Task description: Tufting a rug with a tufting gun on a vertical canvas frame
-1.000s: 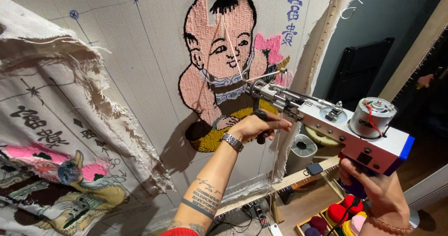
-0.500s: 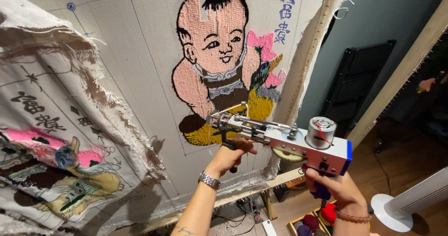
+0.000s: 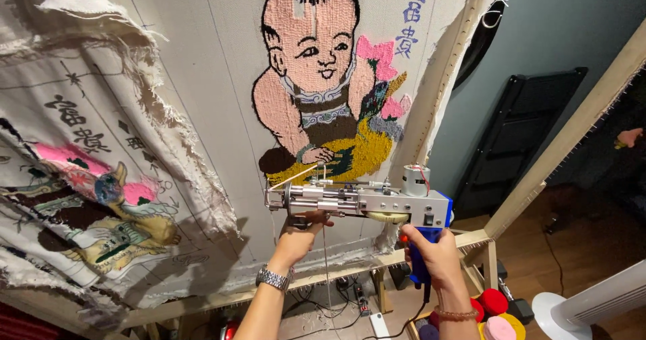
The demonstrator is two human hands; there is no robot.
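Cloth (image 3: 202, 111) stretched on a wooden frame (image 3: 572, 131) fills most of the view, pale and marked with thin drawn lines, and at its middle sits a tufted picture (image 3: 323, 91) of a seated child in pink, brown, grey and yellow yarn, with a few blue characters drawn beside it at the upper right. Overlapping the cloth on the left hangs a frayed second piece of fabric (image 3: 74, 165), with black characters, a pink patch and a tan and brown creature worked into it. Behind the frame on the right stands a grey-blue wall (image 3: 572, 24) with a dark folded rack (image 3: 525, 131) leaning against it, and a white fan (image 3: 592, 306) shows at the lower right corner above a wooden floor (image 3: 538, 259). Held level just below the yellow part of the picture is the tufting gun (image 3: 360, 200), a silver metal body with a round motor on top, a yellow gear and a blue rear block, its needle end pointing left and lying close against the cloth; whether the tip touches cannot be told. The left hand (image 3: 299, 236) is closed around the front grip under the silver body, a metal wristwatch (image 3: 272, 278) on its wrist. The right hand (image 3: 431, 252) is wrapped around the blue rear handle, a beaded bracelet (image 3: 456, 313) on that wrist. Below the right forearm lie balls of yarn (image 3: 494, 313) in red, pink and yellow.
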